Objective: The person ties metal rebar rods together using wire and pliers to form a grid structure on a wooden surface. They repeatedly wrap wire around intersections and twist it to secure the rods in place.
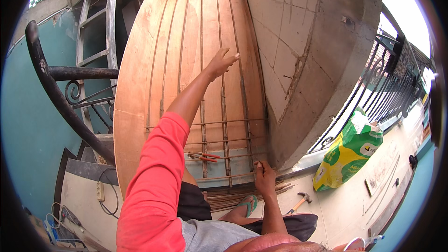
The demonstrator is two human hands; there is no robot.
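Observation:
My left hand (222, 64), on an outstretched red-sleeved arm, is open with fingers apart over the long steel rebars (202, 56). It hangs above or just at one bar; contact is unclear. My right hand (265, 177) is closed beside the near right end of the bar grid, fingers curled, and what they pinch is too small to make out. Crosswise bars (210, 122) lie across the long ones near me. Red-handled pincers (203, 157) rest on the grid. Beneath the bars is a plywood panel (175, 32), rising away from me.
A concrete slab (303, 60) flanks the plywood on the right. A hammer (299, 202) and a green-yellow sack (347, 151) are on the right floor. Loose rods (233, 199) lie by my sandalled foot. At left stand a dark handrail (65, 100) and a ladder (111, 23).

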